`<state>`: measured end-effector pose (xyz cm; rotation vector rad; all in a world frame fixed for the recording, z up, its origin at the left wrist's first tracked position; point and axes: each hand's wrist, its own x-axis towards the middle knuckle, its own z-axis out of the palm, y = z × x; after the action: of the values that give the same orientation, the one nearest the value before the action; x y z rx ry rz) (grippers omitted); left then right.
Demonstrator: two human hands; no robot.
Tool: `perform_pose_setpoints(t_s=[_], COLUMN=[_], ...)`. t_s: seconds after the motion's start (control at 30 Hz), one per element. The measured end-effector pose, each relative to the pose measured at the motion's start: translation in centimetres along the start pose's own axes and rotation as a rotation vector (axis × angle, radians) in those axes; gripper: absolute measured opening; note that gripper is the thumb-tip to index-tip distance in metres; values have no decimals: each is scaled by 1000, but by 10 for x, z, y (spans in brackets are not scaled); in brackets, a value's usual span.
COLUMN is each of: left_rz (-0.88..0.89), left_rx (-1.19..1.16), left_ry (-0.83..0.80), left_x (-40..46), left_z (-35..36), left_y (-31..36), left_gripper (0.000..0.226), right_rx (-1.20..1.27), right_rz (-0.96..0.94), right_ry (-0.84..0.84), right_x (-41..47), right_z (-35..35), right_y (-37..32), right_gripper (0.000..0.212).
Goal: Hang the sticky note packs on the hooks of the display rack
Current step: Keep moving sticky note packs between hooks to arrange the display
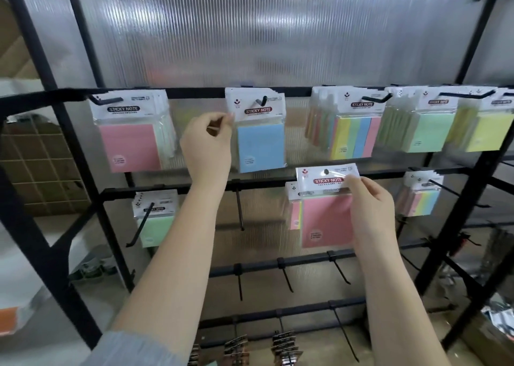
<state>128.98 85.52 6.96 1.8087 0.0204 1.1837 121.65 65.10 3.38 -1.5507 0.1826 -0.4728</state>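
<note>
Head view of a black metal display rack (278, 91) backed by ribbed translucent panels, with cellophane-wrapped sticky note packs hung along its top rail. The left hand (207, 143) is closed in a pinch on the left edge of the white header card of a blue sticky note pack (261, 146), which is seen already threaded on a short black hook (261, 103) of the top rail. The right hand (371, 201) is closed on a pink sticky note pack (326, 215), gripped at the right side of its header card and held free in front of the second rail; its punched hanging hole (326, 172) is not yet engaged on any hook. A multicoloured striped pack (295, 215) is partly covered just behind it. The step in hand is judged to be the settling of the blue pack while the pink pack is kept ready. For the next move, the hole of the pink pack would need to be aligned with a hook tip, perhaps that of the hook carrying another pink pack (129, 147) at upper left, and the pack slid backward along it.
</note>
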Motion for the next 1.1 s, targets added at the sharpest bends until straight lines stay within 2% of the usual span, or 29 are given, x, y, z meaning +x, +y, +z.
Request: perform_pose_setpoints(t_s=[0.1, 0.23, 0.33, 0.5, 0.67, 0.77, 0.93, 1.1], left_rz=[49, 56, -28, -287, -475, -553, -620, -595], left_rx=[39, 152, 272, 472, 486, 431, 475, 553], left_ry=[-24, -137, -184, -227, -286, -289, -284, -317], left_x=[-6, -18, -27, -42, -56, -59, -62, -60], left_z=[-27, -70, -99, -136, -157, -162, -170, -172], left_y=[-2, -12, -31, -75, -106, -120, -132, -142], left_gripper=[22, 17, 16, 20, 27, 27, 27, 26], right_rx=[5, 32, 4, 10, -10, -19, 70, 173], right_rz=[2, 12, -18, -69, -173, -226, -346, -371], right_ry=[-11, -36, -88, -169, -282, -379, -441, -474], right_x=[-5, -14, -24, -36, -51, -60, -66, -71], right_z=[8, 26, 44, 80, 118, 141, 177, 207], right_y=[2, 3, 3, 3, -7, -25, -56, -82], right_gripper=[25, 28, 30, 37, 33, 22, 18, 21])
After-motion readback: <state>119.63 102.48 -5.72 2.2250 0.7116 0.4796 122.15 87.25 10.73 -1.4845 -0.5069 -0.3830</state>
